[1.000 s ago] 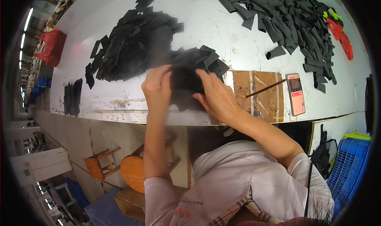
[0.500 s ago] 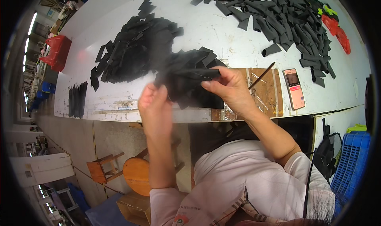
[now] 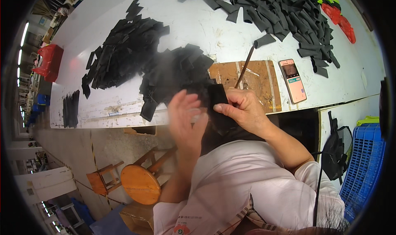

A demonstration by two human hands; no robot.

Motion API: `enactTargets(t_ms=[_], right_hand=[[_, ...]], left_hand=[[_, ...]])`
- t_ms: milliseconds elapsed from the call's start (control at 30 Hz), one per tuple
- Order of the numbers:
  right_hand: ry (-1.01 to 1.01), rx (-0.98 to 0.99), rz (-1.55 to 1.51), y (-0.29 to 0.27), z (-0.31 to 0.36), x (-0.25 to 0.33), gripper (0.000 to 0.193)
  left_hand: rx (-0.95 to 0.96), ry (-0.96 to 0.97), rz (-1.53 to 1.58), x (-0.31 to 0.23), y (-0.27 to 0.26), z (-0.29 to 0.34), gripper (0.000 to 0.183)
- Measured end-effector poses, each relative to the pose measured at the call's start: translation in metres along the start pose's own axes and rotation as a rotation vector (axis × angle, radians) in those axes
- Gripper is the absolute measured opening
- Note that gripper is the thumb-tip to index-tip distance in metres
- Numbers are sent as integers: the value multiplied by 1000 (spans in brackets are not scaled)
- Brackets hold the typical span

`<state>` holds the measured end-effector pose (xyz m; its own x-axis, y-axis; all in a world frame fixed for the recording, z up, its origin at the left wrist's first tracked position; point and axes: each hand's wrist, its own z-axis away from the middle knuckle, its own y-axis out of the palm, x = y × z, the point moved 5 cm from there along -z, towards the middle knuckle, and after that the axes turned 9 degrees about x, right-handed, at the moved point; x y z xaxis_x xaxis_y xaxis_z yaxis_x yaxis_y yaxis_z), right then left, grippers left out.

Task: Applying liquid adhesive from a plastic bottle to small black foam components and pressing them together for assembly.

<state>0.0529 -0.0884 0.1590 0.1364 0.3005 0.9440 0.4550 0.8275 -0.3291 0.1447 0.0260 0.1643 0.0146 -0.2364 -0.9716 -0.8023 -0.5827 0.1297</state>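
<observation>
My right hand (image 3: 246,110) is closed, thumb on top, on a flat black fabric piece (image 3: 218,100) that hangs near the table's front edge. A thin dark stick (image 3: 245,67) rises from behind that hand, its far end over the tabletop; how it is held is hidden. Just left of the fabric, my left hand (image 3: 188,121) is blurred by motion, fingers stretched and apart, with nothing visible in it. Beyond both hands lies a loose heap of flat black fabric pieces (image 3: 177,67), joining a larger heap (image 3: 123,49) farther left.
Rolled dark tubes (image 3: 272,12) cover the table's far right. A brown cardboard sheet (image 3: 264,80) and a phone (image 3: 293,81) lie right of my hands. At left are a neat black stack (image 3: 71,109) and a red container (image 3: 48,61). A stool (image 3: 140,184) stands below.
My left hand has come off the black fabric and moved right, toward my body. The right hand has turned the piece from level to hanging down; the stick swung more upright with it.
</observation>
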Motion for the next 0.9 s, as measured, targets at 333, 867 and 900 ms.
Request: enactTargets(t_ms=[333, 867, 900], right_hand=[[-99, 541, 114, -15, 10, 6, 36], [-16, 665, 103, -11, 18, 10, 32], [-49, 527, 91, -14, 20, 14, 30]], left_hand=[[537, -386, -166, -16, 9, -29, 15], [708, -413, -337, -5, 15, -15, 7], [631, -445, -339, -1, 13, -15, 5]])
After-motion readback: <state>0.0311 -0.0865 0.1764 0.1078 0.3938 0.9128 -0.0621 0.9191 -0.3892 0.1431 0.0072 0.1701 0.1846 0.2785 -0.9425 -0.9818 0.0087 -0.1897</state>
